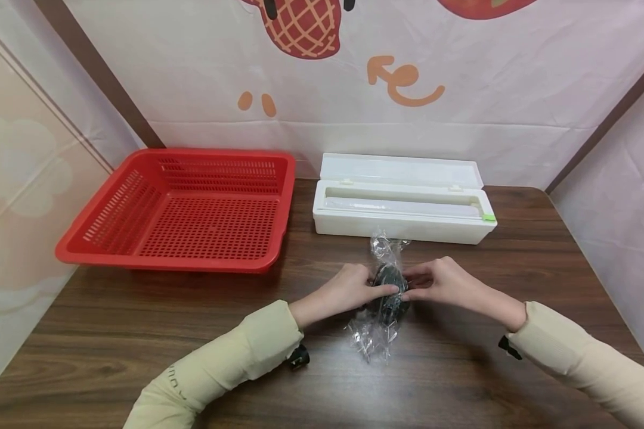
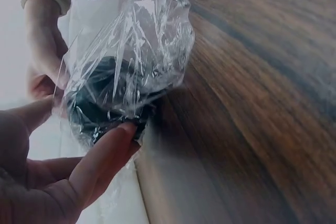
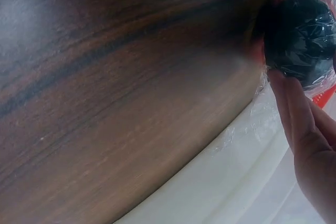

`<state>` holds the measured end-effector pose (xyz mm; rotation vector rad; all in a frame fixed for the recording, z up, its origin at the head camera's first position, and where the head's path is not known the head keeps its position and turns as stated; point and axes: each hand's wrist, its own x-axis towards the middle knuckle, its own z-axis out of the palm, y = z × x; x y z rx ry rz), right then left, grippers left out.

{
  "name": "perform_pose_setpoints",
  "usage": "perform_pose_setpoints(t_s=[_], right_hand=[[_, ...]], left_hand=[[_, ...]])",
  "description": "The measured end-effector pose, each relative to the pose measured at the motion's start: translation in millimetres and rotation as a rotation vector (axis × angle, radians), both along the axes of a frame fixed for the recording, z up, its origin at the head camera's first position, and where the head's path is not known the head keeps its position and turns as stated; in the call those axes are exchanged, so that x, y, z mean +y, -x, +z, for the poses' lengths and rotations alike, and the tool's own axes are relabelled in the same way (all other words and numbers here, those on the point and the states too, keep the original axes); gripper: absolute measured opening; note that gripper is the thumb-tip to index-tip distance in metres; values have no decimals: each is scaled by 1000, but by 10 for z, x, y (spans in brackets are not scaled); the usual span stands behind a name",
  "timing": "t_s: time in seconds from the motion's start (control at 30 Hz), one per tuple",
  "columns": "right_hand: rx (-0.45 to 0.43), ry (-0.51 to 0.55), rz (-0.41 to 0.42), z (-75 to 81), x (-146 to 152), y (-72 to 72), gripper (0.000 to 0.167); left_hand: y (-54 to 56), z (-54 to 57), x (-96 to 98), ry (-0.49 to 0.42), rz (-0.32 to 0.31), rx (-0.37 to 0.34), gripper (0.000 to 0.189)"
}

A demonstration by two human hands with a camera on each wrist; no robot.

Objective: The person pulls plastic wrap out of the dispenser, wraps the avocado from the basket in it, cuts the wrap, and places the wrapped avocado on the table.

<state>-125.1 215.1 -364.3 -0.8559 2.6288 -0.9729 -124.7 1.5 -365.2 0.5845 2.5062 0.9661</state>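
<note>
A dark, rounded object (image 1: 390, 276) wrapped in clear cling film (image 1: 374, 336) is at the middle of the table, its exact kind obscured by the film. Loose, crinkled film sticks out from its far and near ends. My left hand (image 1: 347, 290) grips it from the left, the thumb lying across the top. From the right, my right hand (image 1: 444, 282) pinches it between thumb and fingers. The right wrist view shows the fingers under the smooth, dark side of the object (image 3: 302, 40). In the left wrist view the film (image 2: 157, 40) fans out above the dark object (image 2: 97, 95).
A white cling film box (image 1: 402, 226) with its lid raised stands behind the hands, a roll (image 1: 402, 206) inside and a green slider (image 1: 488, 217) at its right end. At the back left sits a red slotted basket (image 1: 209, 229). A printed cloth hangs behind the wooden table (image 1: 204, 292).
</note>
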Motion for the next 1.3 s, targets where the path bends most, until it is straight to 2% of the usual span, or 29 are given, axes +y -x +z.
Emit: perform_pose_setpoints(t_s=[0.13,0.3,0.37,0.57,0.67,0.83,0.93,1.0,1.1,1.3], right_hand=[[-35,16,0,-2,-18,6,45],[-92,41,1,0,-41,-5,45],[-103,54,3,-6,-50,-14,45],[-114,62,-1,-13,-79,-15,46],[-124,61,8,-13,-71,-8,47],[-107,48,6,-24,-39,18,39],[-77,2,-50,-33,-27,42,36],[-92,-17,-94,-47,-25,64,38],[-162,-10,-138,-75,-28,106,43],[-343,105,-156,-142,-57,184,57]], left_hand=[[29,-20,-26,-43,47,-94,52],[50,-40,-72,-94,57,-184,40],[51,-48,-87,-92,54,-177,37],[47,-50,-104,-1,40,-57,43],[62,-59,-98,32,32,-28,42],[104,-85,-84,49,38,-62,44],[122,-83,-77,65,48,-88,49],[133,-73,-71,70,54,-104,52],[148,-63,-61,70,57,-117,57],[186,-91,-38,7,78,-163,68]])
